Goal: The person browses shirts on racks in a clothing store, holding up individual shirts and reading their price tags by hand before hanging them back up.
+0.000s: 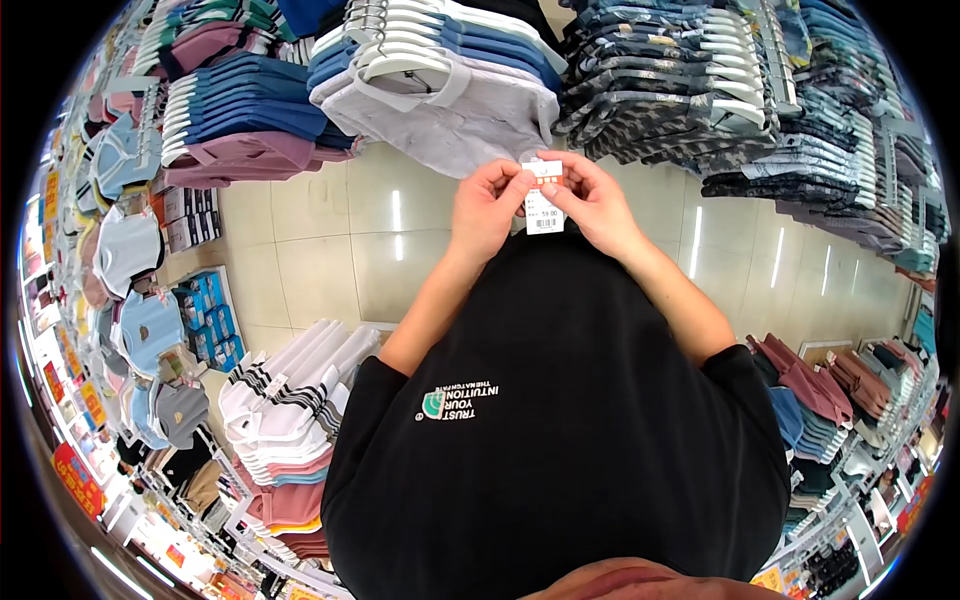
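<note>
Nearest is the person's own black shirt (570,420), with small white lettering and a green mark on the chest. Beyond it, both hands meet at a small white price tag (545,222), upright in front of the black shirt's upper edge. The left hand (490,208) pinches the tag's left edge between thumb and fingers; the right hand (592,205) pinches its right side the same way. The tag (red band near the top, "59.00" above a barcode) faces the camera. Just past the fingertips hangs a pale grey collared shirt (430,118); whether the tag is fastened to it, I cannot tell. Patterned dark shirts (640,110) hang to its right, blue shirts (250,95) to its left, over a shiny tiled floor (310,215).
</note>
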A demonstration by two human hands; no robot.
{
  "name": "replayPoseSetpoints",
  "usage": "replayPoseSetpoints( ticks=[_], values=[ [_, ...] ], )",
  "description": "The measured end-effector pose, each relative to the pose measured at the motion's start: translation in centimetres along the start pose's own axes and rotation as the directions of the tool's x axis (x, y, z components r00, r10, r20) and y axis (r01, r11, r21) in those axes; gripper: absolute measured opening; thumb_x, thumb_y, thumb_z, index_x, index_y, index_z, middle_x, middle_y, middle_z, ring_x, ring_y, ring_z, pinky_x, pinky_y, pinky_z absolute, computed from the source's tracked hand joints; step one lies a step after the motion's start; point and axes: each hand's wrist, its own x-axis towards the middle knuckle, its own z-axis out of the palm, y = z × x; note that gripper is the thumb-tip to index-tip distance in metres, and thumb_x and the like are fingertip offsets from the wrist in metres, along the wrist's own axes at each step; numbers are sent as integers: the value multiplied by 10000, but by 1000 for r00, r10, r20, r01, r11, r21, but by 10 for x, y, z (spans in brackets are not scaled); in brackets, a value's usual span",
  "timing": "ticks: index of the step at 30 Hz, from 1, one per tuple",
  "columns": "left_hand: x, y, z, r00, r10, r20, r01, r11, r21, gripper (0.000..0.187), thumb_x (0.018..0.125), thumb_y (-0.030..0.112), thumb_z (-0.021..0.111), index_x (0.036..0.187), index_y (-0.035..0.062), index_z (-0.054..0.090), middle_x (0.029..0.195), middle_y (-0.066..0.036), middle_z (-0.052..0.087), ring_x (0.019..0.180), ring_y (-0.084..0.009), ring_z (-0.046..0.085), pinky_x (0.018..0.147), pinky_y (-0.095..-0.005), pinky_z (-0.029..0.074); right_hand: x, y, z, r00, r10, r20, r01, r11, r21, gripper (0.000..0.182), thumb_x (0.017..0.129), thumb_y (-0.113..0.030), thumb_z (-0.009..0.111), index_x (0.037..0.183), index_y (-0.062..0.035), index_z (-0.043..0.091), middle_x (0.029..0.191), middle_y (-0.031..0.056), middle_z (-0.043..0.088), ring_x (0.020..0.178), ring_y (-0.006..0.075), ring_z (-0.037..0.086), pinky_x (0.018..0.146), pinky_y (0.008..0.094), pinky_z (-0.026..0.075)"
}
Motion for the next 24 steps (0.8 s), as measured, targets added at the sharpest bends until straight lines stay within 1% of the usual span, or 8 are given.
replayPoseSetpoints(
  ticks=[6,10,13,16,18,19,22,24],
  values=[
    [-1,-10,-9,995,-86,57,83,995,60,124,936,151,632,933,26,636,809,-2,654,701,-42,569,621,-200,445,-4,-3,1,993,-4,-119,-16,987,-163,325,908,-67,642,1221,-8,577,1028,68,663,920,99,616,792,246,499],
    [-2,-15,-11,997,-64,47,61,996,65,150,916,163,657,909,15,638,768,-4,639,676,-55,560,615,-212,447,1,1,-1,996,-1,-88,-20,971,-237,327,897,-55,647,1215,-10,581,1029,68,660,918,94,610,795,239,494],
    [-3,-27,-26,996,-55,76,42,987,158,210,918,164,653,1058,10,625,823,-11,641,749,-73,579,678,-225,463,14,13,-9,998,15,-54,-30,954,-300,330,902,-59,643,1222,-13,580,1024,51,654,916,80,594,783,235,487],
    [-6,-33,-42,995,-99,28,90,967,238,245,911,174,660,1082,3,627,835,-24,650,755,-83,585,690,-238,472,28,36,-34,998,65,-9,-63,903,-424,344,893,-72,648,1228,-23,586,1018,60,660,879,106,610,775,257,496],
    [-6,-43,-56,994,-108,-5,105,953,284,257,911,188,658,1088,3,628,835,-32,654,762,-93,594,697,-247,478,36,67,-59,998,55,-15,-46,620,-783,366,864,-96,668,1219,-41,599,1025,97,666,879,168,646,771,297,516],
    [-7,-49,-64,991,-129,-31,132,932,336,271,911,202,656,1093,4,630,836,-40,659,769,-103,604,704,-257,484,36,91,-76,997,59,-53,-78,590,-804,377,834,-116,684,1198,-49,615,1053,128,663,866,224,673,763,335,533],
    [-9,-82,-96,986,-124,-115,162,891,425,284,917,234,645,1084,6,632,828,-51,665,772,-121,618,709,-274,491,27,133,-107,984,154,-93,-158,498,-853,354,839,-129,682,1178,-46,624,1033,123,677,845,227,687,757,345,543],
    [-10,-120,-125,971,-160,-179,225,864,450,293,917,249,641,1067,-2,627,828,-67,669,758,-136,633,699,-287,503,15,174,-132,985,153,-75,-148,558,-817,335,847,-137,675,1166,-46,629,984,113,691,808,222,689,754,336,544]
  ],
)
